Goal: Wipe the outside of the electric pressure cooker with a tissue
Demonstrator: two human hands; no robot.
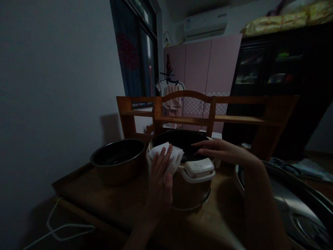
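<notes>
A white cooker body (189,191), perhaps an electric pot, stands on the wooden table with its dark round opening facing up. My left hand (160,177) presses a folded white tissue or cloth (177,157) against the near left part of its rim. Over the right side of the opening, my right hand (221,150) has its fingers stretched out and nothing in them; whether they touch the rim I cannot tell. A pale block-shaped fitting (199,167) sticks out at the cooker's front. To the left stands a dark round inner pot (118,168).
A large lid (293,205), glassy with a metal edge, lies at the right. The wooden table (117,205) has a raised shelf (184,119) along its back. A white cable (71,225) hangs at the lower left. A wall rises on the left; the room is dim.
</notes>
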